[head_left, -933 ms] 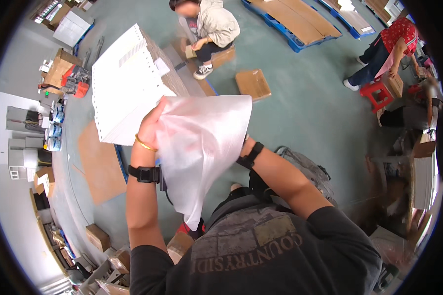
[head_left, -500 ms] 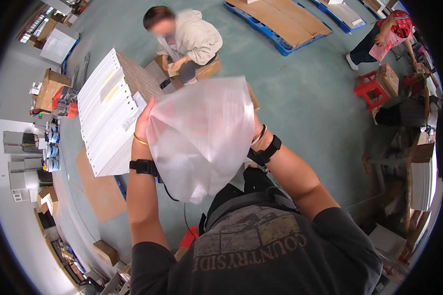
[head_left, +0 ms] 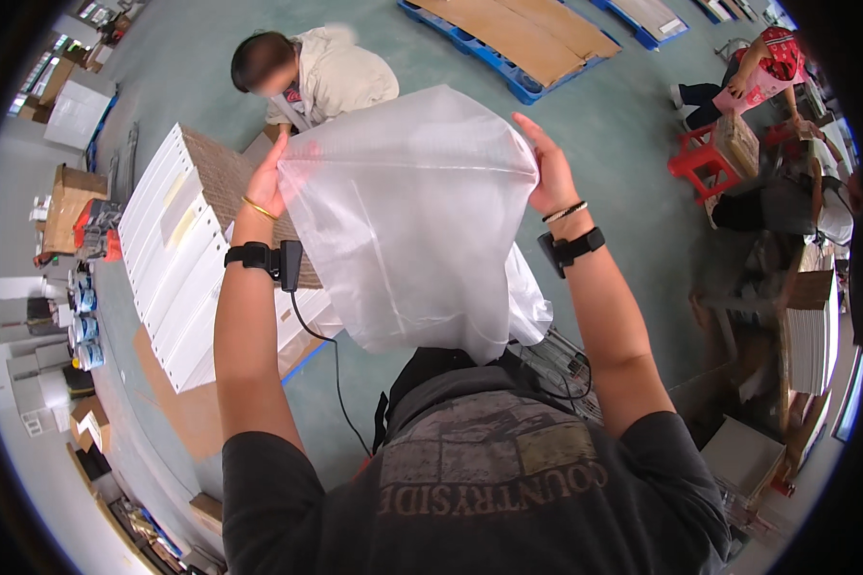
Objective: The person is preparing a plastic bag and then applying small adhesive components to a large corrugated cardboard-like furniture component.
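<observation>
Head view: my left hand (head_left: 267, 184) and right hand (head_left: 554, 177) grip translucent plastic bag (head_left: 412, 240) at opposite edges; best pull evenly, gently.

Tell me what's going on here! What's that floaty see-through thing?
Someone is holding up cloudy plastic, a sheet or maybe a bag. The left hand has one side and the right hand the other, so it spreads between them and hangs down. A stack of white panels stands ahead on the left, and a person in a pale jacket is beyond it.
</observation>
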{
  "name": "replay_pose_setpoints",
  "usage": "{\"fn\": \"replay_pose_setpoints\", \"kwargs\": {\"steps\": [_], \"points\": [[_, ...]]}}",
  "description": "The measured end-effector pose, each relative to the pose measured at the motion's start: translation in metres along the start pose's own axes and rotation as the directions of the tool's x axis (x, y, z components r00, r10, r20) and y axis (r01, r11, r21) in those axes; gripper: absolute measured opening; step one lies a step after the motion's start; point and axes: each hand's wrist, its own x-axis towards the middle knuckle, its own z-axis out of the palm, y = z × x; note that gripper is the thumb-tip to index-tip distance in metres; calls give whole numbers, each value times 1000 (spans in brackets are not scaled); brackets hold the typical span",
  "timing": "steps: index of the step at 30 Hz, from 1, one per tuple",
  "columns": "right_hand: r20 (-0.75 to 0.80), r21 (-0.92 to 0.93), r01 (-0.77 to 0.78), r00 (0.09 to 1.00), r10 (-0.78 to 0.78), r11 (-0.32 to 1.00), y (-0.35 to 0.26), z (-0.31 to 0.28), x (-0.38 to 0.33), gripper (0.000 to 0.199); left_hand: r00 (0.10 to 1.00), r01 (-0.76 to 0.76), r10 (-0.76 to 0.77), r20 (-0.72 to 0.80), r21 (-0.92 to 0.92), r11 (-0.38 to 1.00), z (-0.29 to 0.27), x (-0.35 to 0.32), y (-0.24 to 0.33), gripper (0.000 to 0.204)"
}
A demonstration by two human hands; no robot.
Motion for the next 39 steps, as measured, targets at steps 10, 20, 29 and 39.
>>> {"fn": "replay_pose_setpoints", "kwargs": {"steps": [10, 20, 29, 39], "points": [[-79, -437, 107, 984, -157, 893, -18, -4, 166, 20, 1000, 5, 4, -26, 309, 951, -54, 126, 13, 35], [94, -482, 271, 961, -259, 833, -30, 38, 237, 33, 975, -140, 166, -144, 179, 974, -94, 201, 44, 24], [-6, -428, 91, 995, -103, 899, -35, -1, 273, 28, 996, -71, 73, 57, -32, 997, -102, 230, 0, 25], [122, -804, 247, 959, -256, 541, -93, 2, 328, 17, 966, 219, -173, -190, 258, 941, -87, 262, -35, 17]]}}
